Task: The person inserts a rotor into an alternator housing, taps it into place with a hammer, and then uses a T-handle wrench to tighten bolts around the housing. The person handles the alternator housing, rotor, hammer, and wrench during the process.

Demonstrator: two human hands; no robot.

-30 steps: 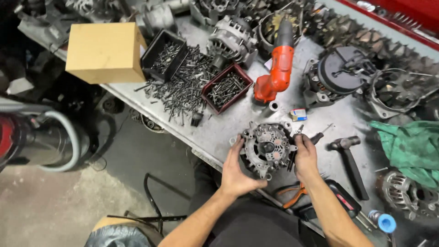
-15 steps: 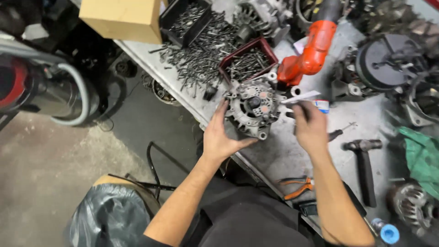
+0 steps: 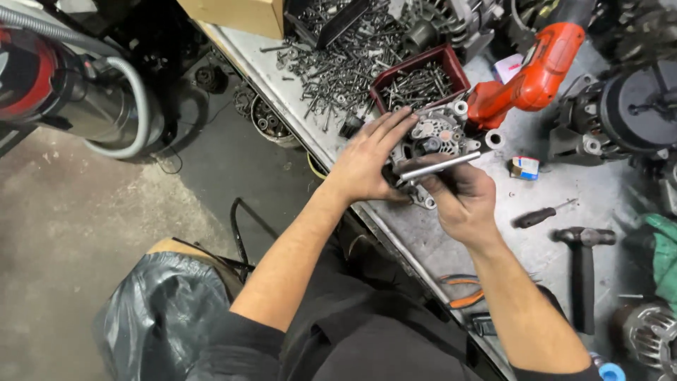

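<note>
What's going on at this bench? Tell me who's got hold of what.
A person at a metal workbench is handling an alternator at its near edge. The left hand lies flat on it, steadying it. The right hand holds a slim silver tool across its face. Behind it are a red tray of screws and an orange power tool; a hammer lies to the right.
</note>
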